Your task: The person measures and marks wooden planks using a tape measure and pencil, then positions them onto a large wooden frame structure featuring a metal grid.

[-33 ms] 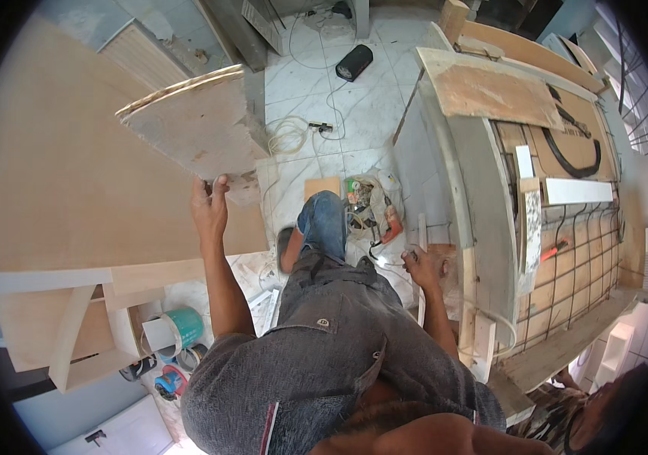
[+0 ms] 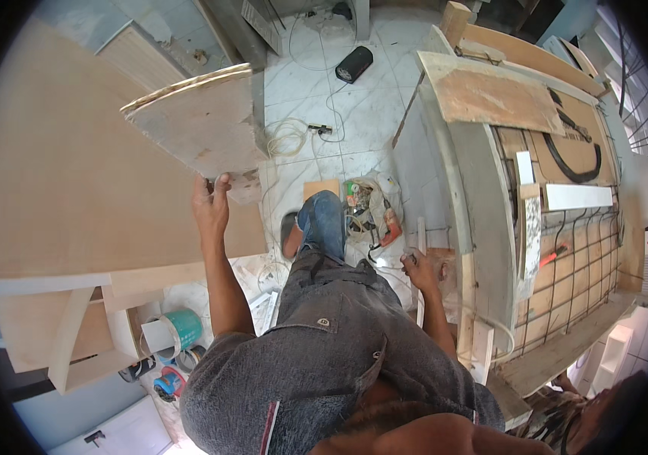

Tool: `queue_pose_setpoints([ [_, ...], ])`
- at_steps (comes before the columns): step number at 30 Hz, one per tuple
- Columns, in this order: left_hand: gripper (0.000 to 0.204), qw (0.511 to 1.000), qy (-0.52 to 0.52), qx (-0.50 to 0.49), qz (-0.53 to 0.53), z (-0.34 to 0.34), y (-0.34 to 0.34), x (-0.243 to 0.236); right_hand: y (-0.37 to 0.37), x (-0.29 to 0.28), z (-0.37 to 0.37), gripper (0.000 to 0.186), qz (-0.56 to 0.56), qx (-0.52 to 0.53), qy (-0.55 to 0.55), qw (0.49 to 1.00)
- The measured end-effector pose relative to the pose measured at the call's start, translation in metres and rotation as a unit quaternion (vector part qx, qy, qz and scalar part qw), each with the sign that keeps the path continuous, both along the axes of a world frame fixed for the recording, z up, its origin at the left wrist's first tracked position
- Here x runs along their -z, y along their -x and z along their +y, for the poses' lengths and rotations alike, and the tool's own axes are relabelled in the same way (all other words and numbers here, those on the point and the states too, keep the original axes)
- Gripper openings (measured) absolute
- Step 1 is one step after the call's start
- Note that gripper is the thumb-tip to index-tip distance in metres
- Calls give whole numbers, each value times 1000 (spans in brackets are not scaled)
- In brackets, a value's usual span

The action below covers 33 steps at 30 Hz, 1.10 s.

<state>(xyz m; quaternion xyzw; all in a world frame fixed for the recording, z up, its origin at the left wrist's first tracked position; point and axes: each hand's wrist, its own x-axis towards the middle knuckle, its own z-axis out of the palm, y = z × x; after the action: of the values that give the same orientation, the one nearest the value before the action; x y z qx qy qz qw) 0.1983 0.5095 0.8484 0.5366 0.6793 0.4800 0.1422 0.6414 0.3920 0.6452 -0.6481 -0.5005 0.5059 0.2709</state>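
Observation:
My left hand grips the lower edge of a plywood board. The thumb lies on the near face, and the board is tilted above a large light-brown panel. Pale dust or dried plaster coats the board's face. Low on the right, my right hand hangs beside the wooden formwork with its fingers curled; whatever may be inside them is hidden. Between my legs and the formwork, a bag of tools lies on the floor with an orange-red power tool next to it.
White tiles bear a black speaker-like box, a coiled pale cable and a wood offcut. Rebar mesh fills the formwork at right. A teal bucket stands lower left. Another person is at lower right.
The plywood board and my left hand have shifted very slightly to the right. My right hand has hardly moved.

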Motion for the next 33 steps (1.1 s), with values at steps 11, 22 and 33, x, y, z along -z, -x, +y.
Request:
queue_pose_setpoints([
  [11, 35, 988, 56, 144, -28, 348, 5, 93, 81, -1, 248, 34, -34, 53, -3, 998],
  [22, 30, 946, 76, 278, -148, 636, 13, 78, 156, -98, 543, 40, -8, 72, -3, 997],
  [33, 33, 902, 39, 401, -158, 785, -72, 38, 119, -167, 667, 39, 37, 142, -143, 979],
])
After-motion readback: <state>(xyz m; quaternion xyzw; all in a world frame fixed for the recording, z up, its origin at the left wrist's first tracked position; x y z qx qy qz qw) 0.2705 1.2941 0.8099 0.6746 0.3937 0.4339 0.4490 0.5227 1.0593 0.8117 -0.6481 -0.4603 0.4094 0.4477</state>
